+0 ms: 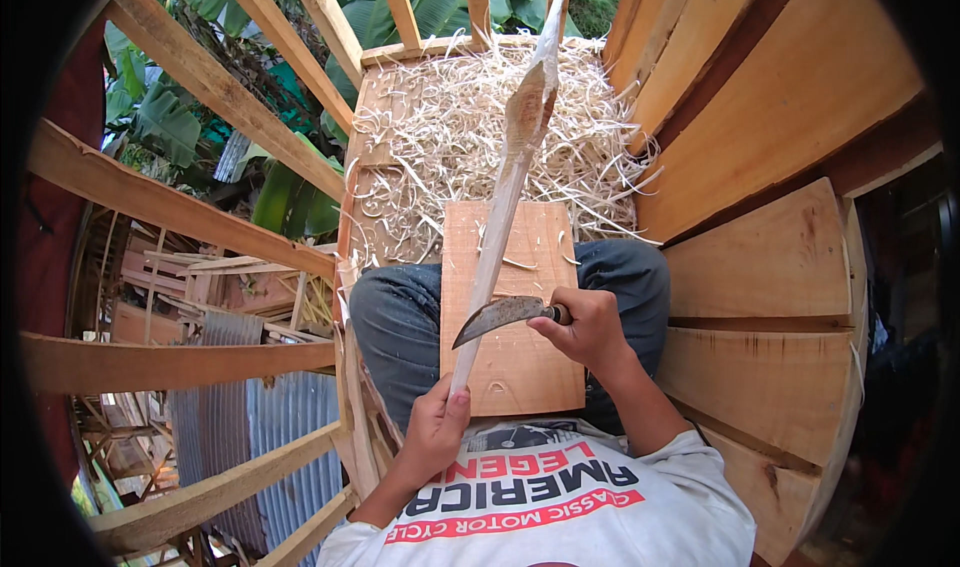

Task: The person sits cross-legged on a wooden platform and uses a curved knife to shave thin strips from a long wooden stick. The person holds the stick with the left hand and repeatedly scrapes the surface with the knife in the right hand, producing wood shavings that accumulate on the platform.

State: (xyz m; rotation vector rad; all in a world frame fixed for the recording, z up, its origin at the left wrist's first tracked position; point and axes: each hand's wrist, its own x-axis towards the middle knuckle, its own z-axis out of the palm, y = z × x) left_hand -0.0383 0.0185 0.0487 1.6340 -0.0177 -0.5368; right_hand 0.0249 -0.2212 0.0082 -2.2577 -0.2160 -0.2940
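Observation:
My left hand [436, 429] is closed round the near end of a long, pale strip of whittled wood [497, 217], which slants up and away over my lap. A wider, brown, unshaved knot [527, 107] swells along its far part. In my right hand [588, 329] is the dark handle of a knife with a curved, hooked blade [497, 317]. The blade lies across the strip near its lower end, with its tip pointing left. Beneath both, a flat wooden board [530, 367] rests on my crossed legs, with a few shavings on it.
Curly wood shavings [590, 157] cover much of the plank floor [376, 202] ahead. Wooden rails [180, 367] stand close on my left, with corrugated metal sheets [295, 437] beyond and below. A plank wall [755, 277] rises close on my right. Broad leaves [400, 7] show past the far rails.

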